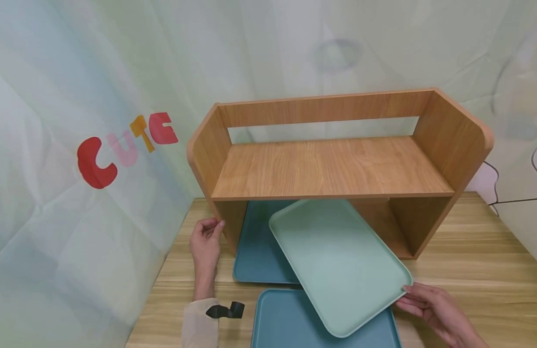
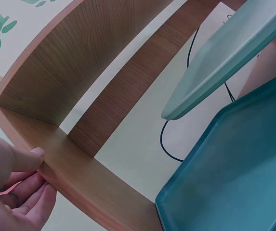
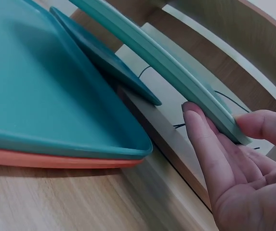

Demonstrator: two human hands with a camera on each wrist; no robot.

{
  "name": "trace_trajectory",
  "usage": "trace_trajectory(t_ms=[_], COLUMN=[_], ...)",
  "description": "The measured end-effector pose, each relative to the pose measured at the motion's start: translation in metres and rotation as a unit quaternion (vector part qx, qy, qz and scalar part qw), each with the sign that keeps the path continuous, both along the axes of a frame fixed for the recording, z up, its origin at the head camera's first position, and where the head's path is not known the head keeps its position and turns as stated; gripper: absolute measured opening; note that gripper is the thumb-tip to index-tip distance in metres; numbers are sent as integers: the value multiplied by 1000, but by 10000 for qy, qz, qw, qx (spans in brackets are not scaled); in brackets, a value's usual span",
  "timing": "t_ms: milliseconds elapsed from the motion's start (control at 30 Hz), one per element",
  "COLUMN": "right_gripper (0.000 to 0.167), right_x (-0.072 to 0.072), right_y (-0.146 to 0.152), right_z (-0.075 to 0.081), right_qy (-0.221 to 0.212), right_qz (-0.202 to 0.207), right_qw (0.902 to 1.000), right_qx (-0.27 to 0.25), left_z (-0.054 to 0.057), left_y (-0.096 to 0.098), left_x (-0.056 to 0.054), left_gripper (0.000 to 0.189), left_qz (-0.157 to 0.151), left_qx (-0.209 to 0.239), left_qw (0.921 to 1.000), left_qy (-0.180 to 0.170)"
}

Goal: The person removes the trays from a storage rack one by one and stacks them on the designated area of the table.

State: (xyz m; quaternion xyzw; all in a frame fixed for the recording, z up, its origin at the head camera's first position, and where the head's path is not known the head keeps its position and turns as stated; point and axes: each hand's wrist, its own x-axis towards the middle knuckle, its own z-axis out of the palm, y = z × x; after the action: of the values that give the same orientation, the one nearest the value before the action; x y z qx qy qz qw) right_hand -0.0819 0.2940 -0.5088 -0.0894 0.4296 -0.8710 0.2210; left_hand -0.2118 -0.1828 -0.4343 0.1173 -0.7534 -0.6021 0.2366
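My right hand (image 1: 433, 309) grips the near right corner of a light green tray (image 1: 338, 266), thumb above and fingers beneath. That tray is raised and tilted, its far end under the upper board of a wooden shelf (image 1: 333, 166). The left hand (image 1: 206, 246) pinches the front edge of the shelf's left side panel (image 2: 75, 178). Inside the lower compartment, sticking out in front, lies a blue tray (image 1: 261, 256). Nearer me is a second blue tray (image 1: 281, 321), stacked on an orange tray (image 3: 56, 159) in the right wrist view. The green tray partly hides both blue ones.
The shelf stands on a wood-grain table (image 1: 481, 270). Behind hangs a pale printed curtain (image 1: 273, 53), with another at the left bearing coloured letters (image 1: 96, 164). A thin dark cable (image 2: 169, 149) shows through the shelf's back. A black strap (image 1: 225, 311) crosses the left sleeve.
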Motion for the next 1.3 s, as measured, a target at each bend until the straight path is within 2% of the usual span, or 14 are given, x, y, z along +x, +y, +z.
trace_trajectory(t_ms=[433, 733, 967, 1067, 1133, 1300], right_gripper=[44, 45, 43, 41, 40, 39], right_x=[-7, -13, -15, -15, -15, -16], right_y=[6, 11, 13, 13, 12, 12], right_z=[0, 1, 3, 3, 3, 4], right_qy=[5, 122, 209, 230, 212, 193], right_qz=[400, 614, 774, 860, 940, 1103], right_qw=[9981, 9954, 9915, 9897, 9885, 9855], right_qx=[459, 724, 1029, 1124, 1166, 1274], left_z=[2, 23, 5, 3, 6, 27], left_y=[0, 8, 1, 0, 1, 10], left_x=[0, 10, 1, 0, 1, 15], left_gripper=[26, 24, 27, 27, 27, 23], left_qz=[-21, -42, -66, -63, -77, -92], left_qx=[12, 43, 58, 80, 96, 45], left_qw=[10000, 9999, 9999, 9999, 9998, 9997], left_qy=[-63, -160, -108, -128, -172, -219])
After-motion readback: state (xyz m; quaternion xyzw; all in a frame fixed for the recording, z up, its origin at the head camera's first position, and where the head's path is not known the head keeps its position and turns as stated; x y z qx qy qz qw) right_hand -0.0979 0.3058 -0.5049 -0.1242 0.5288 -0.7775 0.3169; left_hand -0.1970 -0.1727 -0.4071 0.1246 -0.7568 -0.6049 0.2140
